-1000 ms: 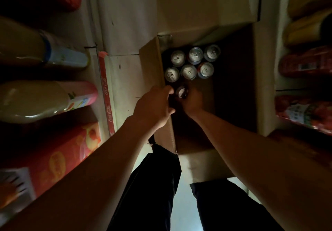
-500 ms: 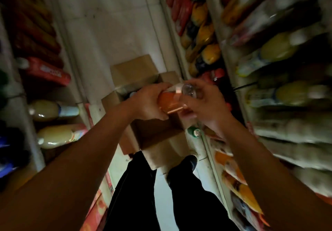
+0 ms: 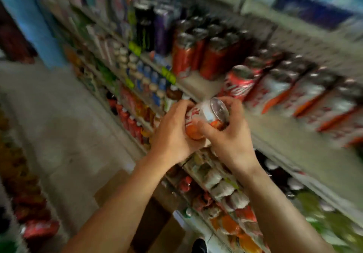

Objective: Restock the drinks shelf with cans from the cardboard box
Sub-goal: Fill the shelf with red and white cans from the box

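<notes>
1. The cardboard box [image 3: 125, 186] sits low on the floor, near the person's forearms, blurred.
2. The left hand [image 3: 172, 132] curls around the lower, orange end of a can [image 3: 206, 117].
3. The right hand [image 3: 229, 132] grips the can's silver top end; the can is tilted, just in front of the drinks shelf [image 3: 279, 134].
4. To the right, rows of similar cans [image 3: 306, 95] stand on that shelf, blurred.

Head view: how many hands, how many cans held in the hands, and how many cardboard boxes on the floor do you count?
Hands: 2, the left hand and the right hand
Cans held: 1, the orange and white can, gripped by both hands
Cardboard boxes: 1, the cardboard box
Total: 4
</notes>
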A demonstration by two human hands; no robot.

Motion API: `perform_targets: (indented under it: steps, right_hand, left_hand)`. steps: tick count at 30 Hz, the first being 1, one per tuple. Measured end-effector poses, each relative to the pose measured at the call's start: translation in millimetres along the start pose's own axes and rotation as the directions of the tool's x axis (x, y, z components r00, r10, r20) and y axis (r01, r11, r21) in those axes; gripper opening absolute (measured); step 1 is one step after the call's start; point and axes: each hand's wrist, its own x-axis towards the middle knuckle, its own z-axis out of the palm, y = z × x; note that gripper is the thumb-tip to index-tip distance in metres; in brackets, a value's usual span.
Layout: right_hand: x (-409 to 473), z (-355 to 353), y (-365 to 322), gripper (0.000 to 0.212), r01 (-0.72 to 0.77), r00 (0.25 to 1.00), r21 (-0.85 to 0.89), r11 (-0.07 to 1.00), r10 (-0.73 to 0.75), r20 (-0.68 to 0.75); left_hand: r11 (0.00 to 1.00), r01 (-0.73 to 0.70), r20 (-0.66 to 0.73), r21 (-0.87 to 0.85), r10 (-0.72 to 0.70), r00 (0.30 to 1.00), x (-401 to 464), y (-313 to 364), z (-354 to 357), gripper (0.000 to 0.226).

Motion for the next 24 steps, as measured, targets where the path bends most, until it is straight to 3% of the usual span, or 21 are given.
perform_targets:
  steps: [3, 7, 10, 13, 15, 19, 21, 24]
  right_hand:
    - [5.3, -45.0, -18.3, 0.054, 0.04, 0.992, 0.021, 0.999, -0.038, -0.117]
    - [2.2, -101.3, -22.5, 0.053, 0.032, 0.991, 0.085, 0.996, -0.021, -0.13]
    - [-2.7, -130.8, -15.6, 0.061, 0.026, 0.98, 0.039, 0.999, -0.017, -0.199]
    - [-6.8, -136.8, -4.4, 0.08, -0.036, 0.968, -0.008, 0.999, 0.033, -0.25]
    - [-10.2, -136.9, 5.8, 0.084, -0.084, 0.954, 0.003, 0.996, 0.081, -0.29]
    - [-5.1, -139.8, 31.6, 0.067, -0.099, 0.928, -0.019, 0.995, 0.085, -0.363]
    - [-0.6, -143.3, 43.0, 0.068, -0.1, 0.926, -0.043, 0.994, 0.077, -0.369]
    - [7.7, -148.6, 56.6, 0.071, -0.115, 0.928, -0.075, 0.991, 0.08, -0.363]
  left_hand:
    - [0.984, -0.026, 0.183, -0.175, 0.059, 0.981, 19.8, 45.7, 7.8, 0.077]
    - [0.953, -0.022, 0.38, -0.302, 0.142, 0.914, 31.8, 81.8, 23.8, 0.074]
    - [0.918, -0.015, 0.349, -0.396, 0.165, 0.922, 31.2, 102.6, 52.1, 0.079]
    - [0.899, -0.029, 0.265, -0.438, 0.16, 0.951, 29.6, 113.8, 80.3, 0.068]
    - [0.899, -0.041, 0.226, -0.436, 0.154, 0.962, 28.7, 117.9, 97.1, 0.063]
    - [0.904, -0.089, 0.218, -0.417, 0.194, 0.956, 33.0, 114.1, 118.6, 0.076]
    - [0.919, -0.134, 0.259, -0.37, 0.24, 0.935, 38.0, 111.4, 121.3, 0.08]
    - [0.973, -0.145, 0.39, -0.182, 0.207, 0.897, 47.8, 101.7, 119.5, 0.065]
